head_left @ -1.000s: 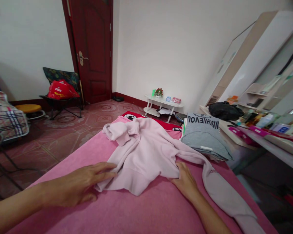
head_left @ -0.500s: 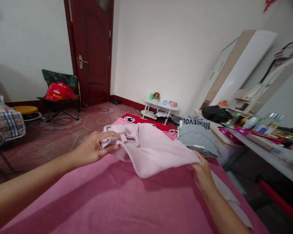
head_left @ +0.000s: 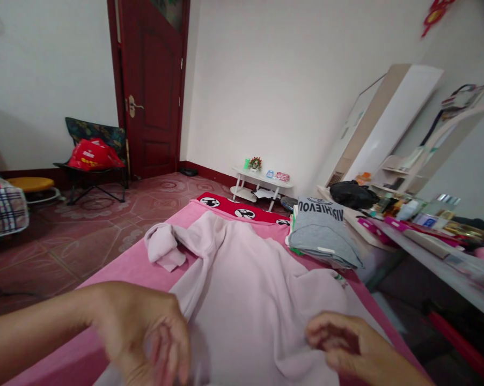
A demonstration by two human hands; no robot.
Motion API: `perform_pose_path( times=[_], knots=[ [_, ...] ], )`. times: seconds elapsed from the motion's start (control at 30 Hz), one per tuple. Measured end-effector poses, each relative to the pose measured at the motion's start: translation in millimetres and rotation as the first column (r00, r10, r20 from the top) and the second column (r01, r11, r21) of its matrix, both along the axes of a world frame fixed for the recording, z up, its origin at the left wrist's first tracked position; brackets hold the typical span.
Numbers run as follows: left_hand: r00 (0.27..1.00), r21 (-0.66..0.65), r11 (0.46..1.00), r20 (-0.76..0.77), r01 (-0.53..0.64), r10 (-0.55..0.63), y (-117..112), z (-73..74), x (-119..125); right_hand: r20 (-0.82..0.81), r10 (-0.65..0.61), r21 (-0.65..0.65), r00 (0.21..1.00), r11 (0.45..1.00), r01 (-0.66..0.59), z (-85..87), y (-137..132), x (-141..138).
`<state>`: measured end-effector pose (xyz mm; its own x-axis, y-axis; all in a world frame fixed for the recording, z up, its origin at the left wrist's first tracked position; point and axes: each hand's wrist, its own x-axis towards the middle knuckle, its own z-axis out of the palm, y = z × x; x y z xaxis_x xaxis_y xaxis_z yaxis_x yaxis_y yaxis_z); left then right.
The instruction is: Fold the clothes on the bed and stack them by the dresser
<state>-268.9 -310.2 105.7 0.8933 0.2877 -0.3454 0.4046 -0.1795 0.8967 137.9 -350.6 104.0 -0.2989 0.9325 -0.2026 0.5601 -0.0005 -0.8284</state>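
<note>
A pale pink sweatshirt (head_left: 250, 289) lies spread on a pink bedspread (head_left: 121, 268), one sleeve bunched at its far left. My left hand (head_left: 145, 332) is at the near left edge of the sweatshirt with its fingers curled down into the fabric. Over at the near right edge, my right hand (head_left: 342, 343) has its fingers bent and pinched on the cloth. Both hands are close to me, at the bottom of the view.
A folded grey T-shirt (head_left: 320, 230) with lettering sits on a pile at the bed's far right. A red cloth (head_left: 242, 210) lies at the far end. On the right runs a cluttered desk (head_left: 427, 241) with a black bag (head_left: 350, 194). A chair with a red bag (head_left: 93, 155) stands by the door (head_left: 151, 91).
Both hands have taken hold of the sweatshirt and pulled it toward me. It went from a bunched heap to lying spread out, and my hands came back near my body.
</note>
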Motion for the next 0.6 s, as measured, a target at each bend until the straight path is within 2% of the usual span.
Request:
perform_pose_path(
  times=[0.07, 0.13, 0.17, 0.2, 0.23, 0.27, 0.3, 0.37, 0.43, 0.5, 0.6],
  knots=[
    [0.991, 0.089, 0.99, 0.09, -0.106, 0.098, 18.8, 2.4, 31.6, -0.088, -0.12, 0.176, 0.989, 0.975, 0.134, -1.1, 35.7, -7.4],
    [0.971, 0.282, 0.935, 0.166, -0.214, 0.172, 43.7, -0.2, 66.5, -0.156, -0.229, 0.312, 0.961, 0.912, 0.268, -10.2, 78.7, -13.3],
    [0.969, 0.42, 0.876, 0.162, -0.238, 0.186, 57.7, -6.2, 83.4, -0.165, -0.244, 0.352, 0.955, 0.89, 0.289, -19.1, 100.6, -15.0],
    [0.966, 0.576, 0.776, 0.133, -0.257, 0.221, 71.8, -15.8, 99.0, -0.155, -0.261, 0.412, 0.953, 0.86, 0.303, -30.7, 121.3, -15.5],
    [0.954, 0.71, 0.652, 0.098, -0.267, 0.285, 85.3, -28.4, 112.9, -0.094, -0.301, 0.494, 0.949, 0.814, 0.307, -44.4, 139.9, -14.7],
    [0.937, 0.792, 0.552, 0.07, -0.261, 0.343, 97.4, -43.1, 124.6, 0.015, -0.355, 0.56, 0.935, 0.778, 0.286, -59.1, 155.5, -12.9],
    [0.916, 0.823, 0.498, 0.062, -0.272, 0.397, 107.7, -58.6, 133.9, 0.127, -0.416, 0.586, 0.9, 0.764, 0.271, -73.7, 167.7, -10.3],
    [0.862, 0.864, 0.4, 0.075, -0.308, 0.501, 121.8, -87.4, 146.0, 0.333, -0.511, 0.587, 0.792, 0.77, 0.25, -98.2, 182.4, -4.6],
    [0.816, 0.891, 0.315, 0.099, -0.328, 0.57, 128.5, -108.2, 151.0, 0.457, -0.548, 0.571, 0.7, 0.785, 0.242, -111.6, 186.7, -1.0],
    [0.798, 0.909, 0.266, 0.109, -0.322, 0.593, 130.8, -119.3, 151.5, 0.506, -0.531, 0.564, 0.68, 0.8, 0.205, -112.1, 185.0, -0.2],
    [0.805, 0.909, 0.258, 0.125, -0.327, 0.58, 131.5, -123.7, 149.3, 0.566, -0.4, 0.589, 0.721, 0.808, -0.013, -95.8, 179.2, 2.3]
  ],
)
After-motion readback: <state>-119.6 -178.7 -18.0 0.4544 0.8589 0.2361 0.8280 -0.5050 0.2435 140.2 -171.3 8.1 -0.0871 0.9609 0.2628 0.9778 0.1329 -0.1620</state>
